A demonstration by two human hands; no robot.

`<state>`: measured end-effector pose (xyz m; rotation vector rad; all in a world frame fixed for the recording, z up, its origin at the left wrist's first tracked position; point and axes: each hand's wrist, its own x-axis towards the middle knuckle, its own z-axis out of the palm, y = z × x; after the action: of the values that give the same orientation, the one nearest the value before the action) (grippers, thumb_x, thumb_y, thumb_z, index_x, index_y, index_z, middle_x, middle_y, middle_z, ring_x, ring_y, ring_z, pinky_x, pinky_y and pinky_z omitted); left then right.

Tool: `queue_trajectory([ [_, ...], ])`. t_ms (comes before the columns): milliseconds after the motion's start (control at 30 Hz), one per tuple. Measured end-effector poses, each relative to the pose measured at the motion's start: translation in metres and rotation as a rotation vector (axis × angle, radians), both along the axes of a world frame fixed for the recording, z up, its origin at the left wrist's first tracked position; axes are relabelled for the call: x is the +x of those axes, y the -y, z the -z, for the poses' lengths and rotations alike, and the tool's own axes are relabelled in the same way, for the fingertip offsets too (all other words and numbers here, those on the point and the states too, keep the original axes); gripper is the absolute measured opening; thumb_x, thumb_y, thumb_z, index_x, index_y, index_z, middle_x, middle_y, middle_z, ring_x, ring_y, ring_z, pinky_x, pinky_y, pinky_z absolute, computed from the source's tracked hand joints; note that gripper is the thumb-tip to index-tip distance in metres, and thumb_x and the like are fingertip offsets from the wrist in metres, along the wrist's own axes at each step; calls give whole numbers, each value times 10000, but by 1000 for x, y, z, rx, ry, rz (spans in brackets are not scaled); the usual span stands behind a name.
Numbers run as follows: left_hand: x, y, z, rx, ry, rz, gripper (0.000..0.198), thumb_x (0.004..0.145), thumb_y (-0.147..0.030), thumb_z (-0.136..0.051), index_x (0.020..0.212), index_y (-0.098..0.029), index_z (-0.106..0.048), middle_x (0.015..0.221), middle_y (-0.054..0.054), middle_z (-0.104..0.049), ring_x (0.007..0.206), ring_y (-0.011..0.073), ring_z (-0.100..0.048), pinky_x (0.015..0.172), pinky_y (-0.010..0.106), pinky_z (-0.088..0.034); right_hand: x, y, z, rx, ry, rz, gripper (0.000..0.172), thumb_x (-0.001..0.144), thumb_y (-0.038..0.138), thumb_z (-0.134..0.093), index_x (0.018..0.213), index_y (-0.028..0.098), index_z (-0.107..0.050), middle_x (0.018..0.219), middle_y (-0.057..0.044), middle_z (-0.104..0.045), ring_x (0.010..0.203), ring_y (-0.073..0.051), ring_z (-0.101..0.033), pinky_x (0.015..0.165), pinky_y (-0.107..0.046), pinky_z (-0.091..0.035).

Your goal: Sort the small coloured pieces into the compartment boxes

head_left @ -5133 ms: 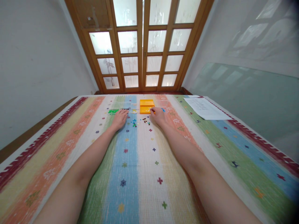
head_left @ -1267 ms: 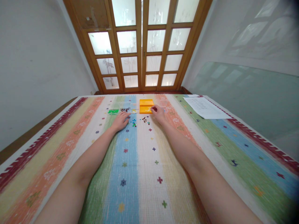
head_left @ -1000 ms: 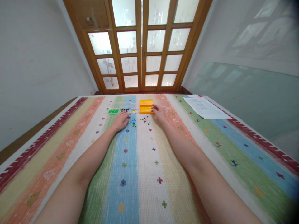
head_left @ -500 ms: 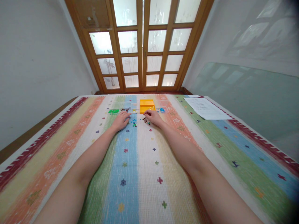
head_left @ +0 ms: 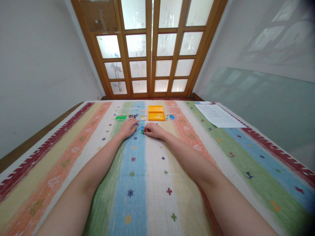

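My left hand (head_left: 129, 127) rests on the striped tablecloth, its fingers stretched forward near the front of the clear compartment with yellow pieces (head_left: 142, 117). I see nothing held in it. My right hand (head_left: 155, 130) is closed in a pinch beside small blue pieces (head_left: 142, 127) and green pieces (head_left: 142, 132) lying loose on the cloth. What its fingertips grip, if anything, is too small to make out. The dark loose pieces are mostly hidden behind this hand. Beyond it stands an open orange box (head_left: 156, 111) with small white pieces inside.
Clear compartments with green pieces (head_left: 120, 118), dark brown pieces (head_left: 133, 116) and blue pieces (head_left: 170, 117) flank the orange box. Printed paper sheets (head_left: 219, 115) lie at the right. A wooden door with glass panes (head_left: 150, 62) is behind the table (head_left: 130, 173).
My right hand has moved left and nearer to me, from in front of the orange box to the loose blue and green pieces. My left hand has stayed almost still.
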<state>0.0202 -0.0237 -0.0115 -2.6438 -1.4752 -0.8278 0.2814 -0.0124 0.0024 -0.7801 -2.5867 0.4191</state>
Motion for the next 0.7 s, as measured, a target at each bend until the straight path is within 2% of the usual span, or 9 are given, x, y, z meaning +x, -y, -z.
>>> queue_trajectory([
  [367,0,0,-1,-4,-6,-5,414,968,-222,-529,1352,-238,-684,1326,78,-700,1321,267,-560,1204,510,-434,-4,5,-1,76,-15,41,72,885,186,-669,912,197,-735,895,-51,-695,857,-194,-572,802,-288,-391],
  [533,-1,1,0,12,2,7,404,984,-239,-523,1351,-191,-684,1324,100,-700,1313,266,-555,1206,481,-433,0,-3,3,4,-190,160,49,891,226,-639,902,193,-673,859,-32,-679,794,-176,-566,752,-272,-398],
  [700,1,2,-1,-2,-5,1,402,983,-243,-527,1352,-223,-686,1330,83,-702,1323,269,-554,1208,500,-430,6,-13,8,-56,-338,266,61,887,231,-589,902,201,-641,861,-27,-674,777,-173,-572,751,-273,-429],
])
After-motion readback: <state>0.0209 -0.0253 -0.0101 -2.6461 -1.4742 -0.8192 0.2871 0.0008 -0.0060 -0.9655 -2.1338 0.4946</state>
